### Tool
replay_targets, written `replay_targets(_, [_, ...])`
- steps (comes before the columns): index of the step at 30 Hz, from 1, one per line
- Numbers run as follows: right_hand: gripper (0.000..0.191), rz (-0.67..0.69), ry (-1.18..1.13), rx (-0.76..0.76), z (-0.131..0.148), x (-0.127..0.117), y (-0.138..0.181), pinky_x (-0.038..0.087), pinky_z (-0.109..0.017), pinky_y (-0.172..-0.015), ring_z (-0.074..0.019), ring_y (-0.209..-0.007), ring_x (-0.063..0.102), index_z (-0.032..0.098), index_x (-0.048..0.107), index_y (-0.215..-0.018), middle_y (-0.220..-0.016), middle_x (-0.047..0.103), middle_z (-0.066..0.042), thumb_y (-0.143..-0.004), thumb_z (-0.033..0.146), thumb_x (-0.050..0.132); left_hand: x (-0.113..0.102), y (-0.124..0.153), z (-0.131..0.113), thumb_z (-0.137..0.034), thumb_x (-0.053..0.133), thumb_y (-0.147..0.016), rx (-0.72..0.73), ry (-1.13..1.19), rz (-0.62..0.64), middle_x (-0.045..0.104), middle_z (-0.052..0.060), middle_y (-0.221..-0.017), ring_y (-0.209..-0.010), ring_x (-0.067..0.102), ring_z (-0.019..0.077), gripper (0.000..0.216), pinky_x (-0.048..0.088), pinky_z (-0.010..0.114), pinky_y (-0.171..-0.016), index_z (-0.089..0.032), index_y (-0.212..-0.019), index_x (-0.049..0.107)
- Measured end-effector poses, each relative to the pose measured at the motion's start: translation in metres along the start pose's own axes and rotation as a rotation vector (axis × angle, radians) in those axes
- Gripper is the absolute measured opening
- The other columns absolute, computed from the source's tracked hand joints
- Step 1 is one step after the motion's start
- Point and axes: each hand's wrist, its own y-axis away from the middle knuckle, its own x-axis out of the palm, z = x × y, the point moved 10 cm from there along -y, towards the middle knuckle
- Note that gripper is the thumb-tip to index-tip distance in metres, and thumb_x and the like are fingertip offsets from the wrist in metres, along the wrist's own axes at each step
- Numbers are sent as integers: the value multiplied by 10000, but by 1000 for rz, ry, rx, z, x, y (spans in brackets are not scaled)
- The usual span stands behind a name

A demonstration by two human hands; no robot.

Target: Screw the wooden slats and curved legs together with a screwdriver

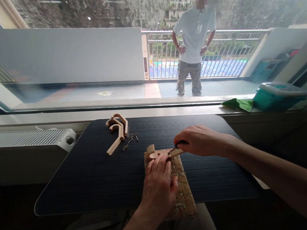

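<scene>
Your R hand [197, 141] is clenching a black-handled screwdriver [177, 146], its tip meeting the wooden piece [162, 153] at what's prob. a hole. Your L hand [159, 182] is lying palm down, fingers fanning onto the piece's near edge, not closing round anything. You're prob. bearing down b/c the piece might otherwise be twisting or sliding under the screwdriver, which is slanting in from the R, likely so your two hands aren't crowding each other. The board [183, 185] is lying beneath, overhanging the near edge of the counter [93, 173], presumably shielding it from the tip.

Rel. to your hands, the wooden piece is sitting at the board's far end, touching your L fingertips, its R end running toward your R hand. What looks like a second hole is showing just L of the tip.

Farther out, ahead & L, loose screws [129, 143] are lying in a small scatter beside curved wooden pieces [121, 129], prob. parked there to be in reach but clear of your elbows. Beyond, a radiator [28, 138] is standing at L; a green cloth [238, 104] & a teal bin [272, 98] are sitting on the sill [153, 110] at R. Outside, a person [193, 36] is standing arms akimbo, a railing [240, 33] running behind.
</scene>
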Motion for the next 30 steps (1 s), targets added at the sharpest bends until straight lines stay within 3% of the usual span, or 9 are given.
replay_targets(7, [258,71,83,-44,14,-2,-3,300,-255,-564,-167,-711,598,232,678,-793,-774,685,-37,-834,236,423,2,1,3,-194,535,-783,-14,15,2,514,147,-1277,-1197,447,284,372,391,488,-1012,-92,-1140,555])
replay_targets(14, [241,94,138,-90,19,1,-10,318,-253,-571,-172,-744,608,213,671,-816,-811,682,-50,-851,213,433,4,0,4,-199,527,-789,-15,28,30,513,144,-1285,-1208,441,291,383,393,485,-1011,-92,-1155,549])
replay_targets(21, [183,191,253,-203,37,4,-26,340,-246,-573,-158,-728,594,158,683,-804,-789,669,-80,-779,95,513,5,0,5,-196,529,-789,-8,25,16,510,151,-1276,-1191,453,296,380,405,493,-995,-104,-1157,537])
replay_targets(30, [270,173,146,45,9,3,-35,377,-275,-569,-197,-750,610,192,710,-838,-816,693,-83,-779,314,476,2,-1,3,-196,534,-778,-8,19,2,532,150,-1244,-1167,474,301,369,413,488,-983,-101,-1134,553])
